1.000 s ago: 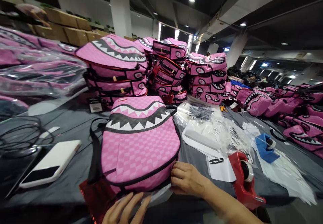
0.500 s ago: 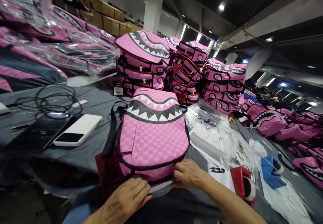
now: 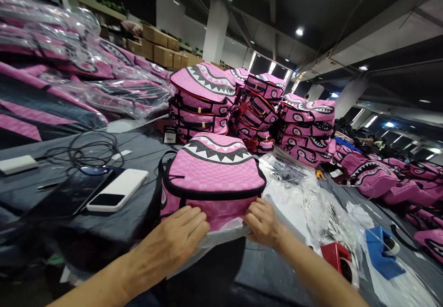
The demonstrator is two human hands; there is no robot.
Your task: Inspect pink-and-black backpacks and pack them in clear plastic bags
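Note:
A pink checkered backpack (image 3: 214, 173) with a shark-teeth print lies on the grey table (image 3: 138, 145), its bottom end toward me. My left hand (image 3: 180, 235) rests on the bag's near edge, fingers pinching a clear plastic bag (image 3: 221, 233) under it. My right hand (image 3: 263, 221) grips the same plastic edge at the bag's right corner. The plastic sheet hangs over the table's front edge between my hands.
Stacks of the same pink backpacks (image 3: 204, 99) stand behind and to the right. Bagged backpacks (image 3: 86, 76) pile up at the left. A white phone (image 3: 117, 195) and cables (image 3: 86, 147) lie left. Plastic bags (image 3: 311, 196), a red tape dispenser (image 3: 341, 261) and a blue one (image 3: 380, 251) lie right.
My left hand came up from below and closed on the plastic at the bag's near edge. The backpack's near end has been raised and pulled toward me. My view swung left.

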